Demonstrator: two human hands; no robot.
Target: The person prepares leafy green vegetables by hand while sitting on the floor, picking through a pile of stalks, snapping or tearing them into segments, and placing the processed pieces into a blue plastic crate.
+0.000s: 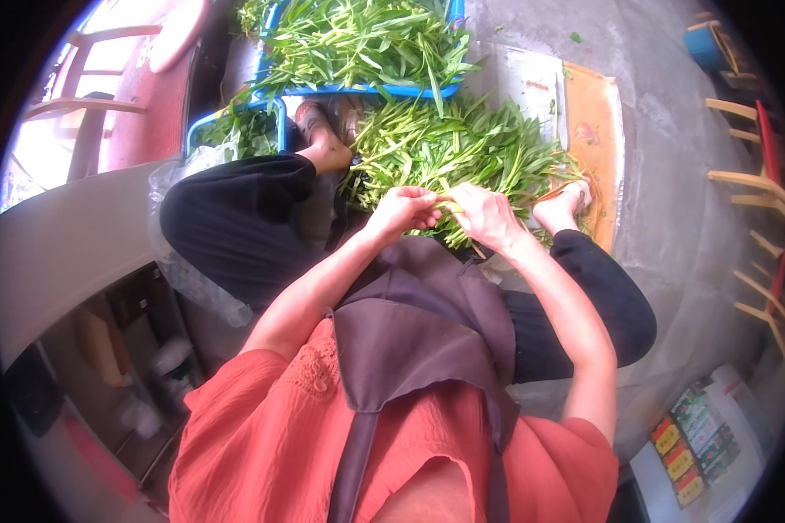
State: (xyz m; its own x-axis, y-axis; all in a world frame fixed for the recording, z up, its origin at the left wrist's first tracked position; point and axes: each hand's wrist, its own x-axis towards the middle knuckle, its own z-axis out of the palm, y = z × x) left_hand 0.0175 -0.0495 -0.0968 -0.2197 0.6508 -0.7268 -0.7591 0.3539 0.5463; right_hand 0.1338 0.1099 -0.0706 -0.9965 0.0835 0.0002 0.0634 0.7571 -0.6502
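Before my body a loose pile of leafy green vegetable stems (445, 144) lies on the floor between my feet. Both hands are raised over its near edge, almost touching. My left hand (403, 212) pinches one end of a short green stem piece (446, 204), with its fingers curled. My right hand (487, 212) grips the same piece from the other side, its back turned up. Beyond the pile, a blue plastic basket (366, 89) is heaped with more leafy stems. A smaller blue basket (281, 124) with darker greens stands to its left.
Flattened cardboard (595, 144) lies on the floor right of the pile. A clear plastic bag (203, 287) hangs beside my left knee. Wooden chairs or stools (752, 180) stand at the far right. A red table (163, 98) and a chair (104, 104) are at the upper left.
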